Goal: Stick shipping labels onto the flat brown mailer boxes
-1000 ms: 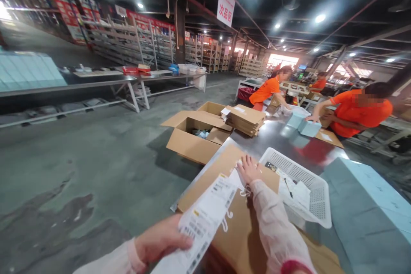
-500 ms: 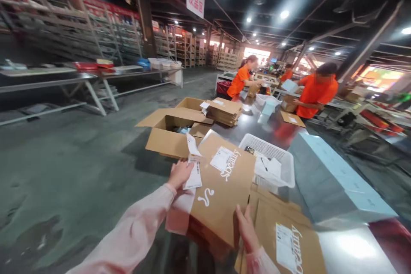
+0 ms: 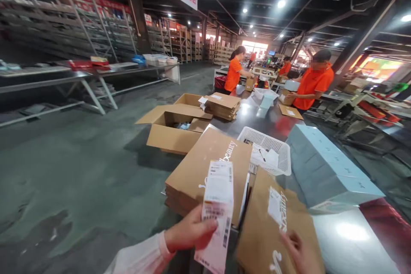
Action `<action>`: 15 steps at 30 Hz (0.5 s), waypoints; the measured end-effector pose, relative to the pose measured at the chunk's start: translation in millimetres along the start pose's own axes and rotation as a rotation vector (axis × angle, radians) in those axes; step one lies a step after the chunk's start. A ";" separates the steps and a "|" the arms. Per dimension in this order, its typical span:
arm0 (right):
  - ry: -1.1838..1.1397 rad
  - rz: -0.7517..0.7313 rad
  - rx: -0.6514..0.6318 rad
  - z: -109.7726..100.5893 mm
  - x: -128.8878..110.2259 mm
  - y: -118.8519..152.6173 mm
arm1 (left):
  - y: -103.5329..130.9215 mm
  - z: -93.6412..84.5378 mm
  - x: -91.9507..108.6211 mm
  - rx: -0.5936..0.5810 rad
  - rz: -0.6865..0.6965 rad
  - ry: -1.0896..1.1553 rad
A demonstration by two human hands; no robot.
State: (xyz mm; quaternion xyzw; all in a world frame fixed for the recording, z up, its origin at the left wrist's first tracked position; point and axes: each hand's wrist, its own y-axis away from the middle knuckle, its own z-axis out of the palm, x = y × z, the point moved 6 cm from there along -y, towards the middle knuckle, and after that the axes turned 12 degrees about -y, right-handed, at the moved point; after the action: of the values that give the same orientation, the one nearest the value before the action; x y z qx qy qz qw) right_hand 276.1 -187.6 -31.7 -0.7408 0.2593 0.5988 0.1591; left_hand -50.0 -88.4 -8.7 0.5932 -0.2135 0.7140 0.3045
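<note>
A long printed label sheet [image 3: 220, 188] is pinched between the thumb and fingers of my left hand [image 3: 194, 229], in front of a stack of flat brown cartons [image 3: 189, 165]. At the lower right, my right hand [image 3: 297, 250] is over another flat brown carton [image 3: 257, 218] with a white label [image 3: 275, 205] on it. The fingers of that hand are curled near the label's lower edge; whether they grip anything is too blurred to tell.
A white basket [image 3: 284, 154] with papers and a pen stands behind the cartons. Light-blue boxes [image 3: 334, 167] line the right side of the metal table [image 3: 340, 231]. An open carton [image 3: 173, 139] is at the left. People in orange work farther back.
My left hand has moved right and down, bringing the label sheet over the front of the carton stack. My right hand has gone from the stack's edge to the labelled carton at right.
</note>
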 end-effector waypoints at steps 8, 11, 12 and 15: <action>-0.362 0.030 -0.603 200.8 -62.7 56.9 | -4.2 -8.1 0.4 0.082 0.078 -0.120; -0.307 -0.016 -0.687 212.1 -72.7 44.1 | -13.7 -32.5 -4.5 0.365 -0.004 -0.120; -0.286 -0.034 -0.648 212.1 -78.0 34.8 | -17.5 -34.6 -6.9 0.384 -0.024 -0.130; -0.152 -0.077 -0.628 219.5 -96.0 11.8 | -28.2 -37.5 -13.0 0.431 -0.057 -0.103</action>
State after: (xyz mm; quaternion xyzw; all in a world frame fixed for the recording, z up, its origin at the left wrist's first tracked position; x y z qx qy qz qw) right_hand 78.4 -58.8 11.3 -0.7161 0.0210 0.6968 -0.0358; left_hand -56.1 -45.4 -30.6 0.6860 -0.0543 0.7030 0.1795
